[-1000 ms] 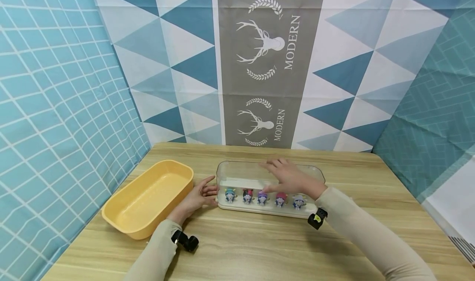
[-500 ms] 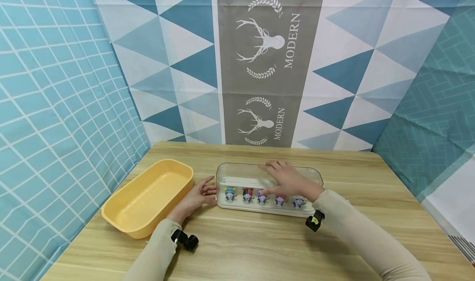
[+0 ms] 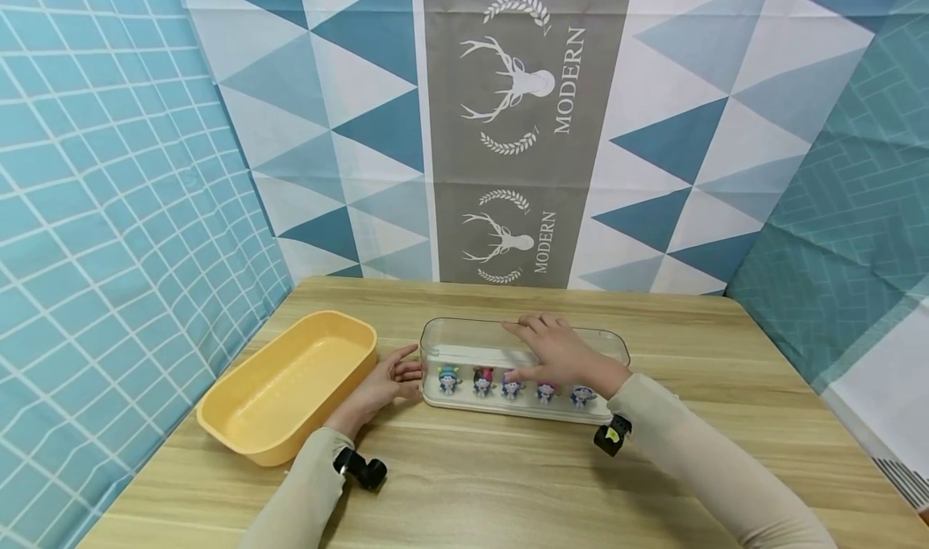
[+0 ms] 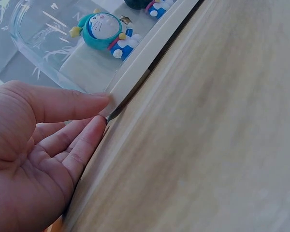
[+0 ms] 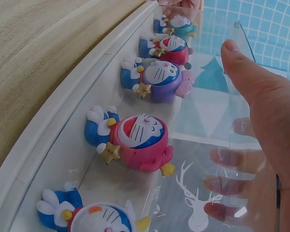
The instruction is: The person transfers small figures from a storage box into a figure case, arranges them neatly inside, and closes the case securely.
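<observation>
A clear display case (image 3: 464, 335) with a white base (image 3: 501, 413) lies lengthwise on the table. Several small blue-and-white cat figurines in coloured hats, including a teal-hatted figurine (image 4: 104, 33) and a pink-hatted figurine (image 5: 140, 140), stand in a row inside. My right hand (image 3: 569, 355) grips the clear cover from above; in the right wrist view its thumb (image 5: 237, 58) lies at the near wall and its fingers show through the plastic. At the left end my left hand (image 3: 385, 384) pinches the base's corner, thumb (image 4: 72, 102) above and fingertips at the lower edge.
A yellow plastic tub (image 3: 243, 404) stands just left of my left hand. The wooden table (image 3: 472, 484) meets a patterned backdrop (image 3: 501, 130) behind the case, and a blue checked cloth (image 3: 131, 210) hangs along the left side.
My right hand and wrist have shifted slightly left and down, and the right end of the clear cover sits a little lower. The left hand has stayed in place.
</observation>
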Available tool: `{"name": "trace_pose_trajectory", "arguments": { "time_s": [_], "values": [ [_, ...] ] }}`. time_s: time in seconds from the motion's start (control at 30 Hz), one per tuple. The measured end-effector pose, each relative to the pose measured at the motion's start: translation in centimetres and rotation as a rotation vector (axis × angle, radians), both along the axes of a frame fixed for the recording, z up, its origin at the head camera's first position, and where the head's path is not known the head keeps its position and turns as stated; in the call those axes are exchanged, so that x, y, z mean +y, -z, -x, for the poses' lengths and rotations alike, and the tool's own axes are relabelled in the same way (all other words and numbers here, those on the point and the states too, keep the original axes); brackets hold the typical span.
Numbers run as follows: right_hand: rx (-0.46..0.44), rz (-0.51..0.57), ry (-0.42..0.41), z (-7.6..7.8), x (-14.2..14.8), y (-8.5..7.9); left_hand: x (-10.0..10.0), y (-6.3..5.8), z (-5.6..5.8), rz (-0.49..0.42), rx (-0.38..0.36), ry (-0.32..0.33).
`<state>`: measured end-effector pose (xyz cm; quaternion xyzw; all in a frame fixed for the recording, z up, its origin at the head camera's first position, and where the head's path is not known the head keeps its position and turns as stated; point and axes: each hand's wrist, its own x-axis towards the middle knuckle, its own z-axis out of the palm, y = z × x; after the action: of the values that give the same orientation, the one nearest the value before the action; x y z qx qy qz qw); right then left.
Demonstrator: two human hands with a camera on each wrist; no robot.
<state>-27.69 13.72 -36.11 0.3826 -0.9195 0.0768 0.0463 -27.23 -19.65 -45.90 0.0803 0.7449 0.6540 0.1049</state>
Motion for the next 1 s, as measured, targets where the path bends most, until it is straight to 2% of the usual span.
{"name": "trace_pose_trajectory", "arguments": {
  "time_s": [0.3, 0.53, 1.0],
  "values": [
    [-0.007, -0.004, 0.005, -0.1, 0.0, 0.0, 0.1, -0.1, -0.1, -0.006, -0.002, 0.004],
    [0.045, -0.024, 0.006, -0.3, -0.2, 0.2, 0.1, -0.1, -0.1, -0.004, 0.005, 0.015],
    [0.078, -0.007, 0.007, -0.5, -0.3, 0.9, -0.1, 0.0, 0.0, 0.016, 0.013, 0.027]
  ]
}}
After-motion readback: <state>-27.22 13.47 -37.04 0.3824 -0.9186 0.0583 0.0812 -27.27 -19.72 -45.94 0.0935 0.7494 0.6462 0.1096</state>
